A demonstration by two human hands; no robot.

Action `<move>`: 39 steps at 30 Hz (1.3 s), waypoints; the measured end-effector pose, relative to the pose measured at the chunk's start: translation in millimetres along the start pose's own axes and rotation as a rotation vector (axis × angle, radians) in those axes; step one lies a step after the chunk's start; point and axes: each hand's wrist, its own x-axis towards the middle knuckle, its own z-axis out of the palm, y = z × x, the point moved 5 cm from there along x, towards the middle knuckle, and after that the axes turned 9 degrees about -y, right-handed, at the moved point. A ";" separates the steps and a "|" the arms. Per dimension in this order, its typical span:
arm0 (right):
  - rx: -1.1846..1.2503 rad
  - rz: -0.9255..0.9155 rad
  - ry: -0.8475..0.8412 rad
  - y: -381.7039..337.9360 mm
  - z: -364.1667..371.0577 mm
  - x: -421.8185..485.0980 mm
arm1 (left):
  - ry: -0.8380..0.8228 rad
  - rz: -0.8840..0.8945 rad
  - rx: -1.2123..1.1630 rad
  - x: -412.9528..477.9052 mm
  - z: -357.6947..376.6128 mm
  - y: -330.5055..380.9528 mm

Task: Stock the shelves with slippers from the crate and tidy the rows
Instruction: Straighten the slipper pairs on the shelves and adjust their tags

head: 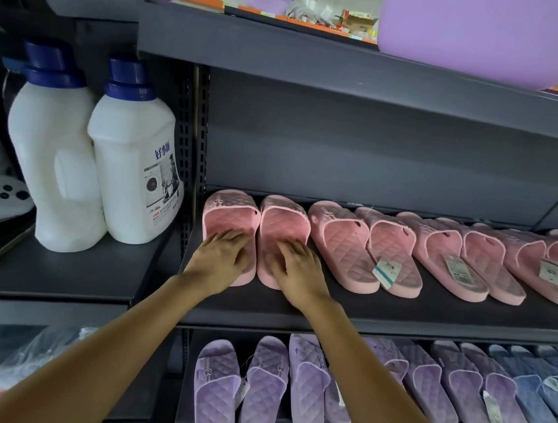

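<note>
With fingers straight and gripping nothing, left hand (221,257) and right hand (296,269) press the pink slippers (232,214) beneath them; recommend even pressure, squaring heels with the row (444,259) right of the fingers.

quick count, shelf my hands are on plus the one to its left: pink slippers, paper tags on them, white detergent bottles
pink slippers: 8 in view; the row runs off the right edge
paper tags: 3
white detergent bottles: 2
total: 13
</note>
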 end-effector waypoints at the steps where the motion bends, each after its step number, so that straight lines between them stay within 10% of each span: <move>1: 0.005 -0.002 0.014 -1.4 -1.0 -5.2 | 0.008 -0.002 -0.006 -4.4 -0.4 0.9; 39: 0.232 -0.302 -0.183 83.7 62.1 -183.7 | 0.024 -0.298 -0.010 -192.5 109.7 66.9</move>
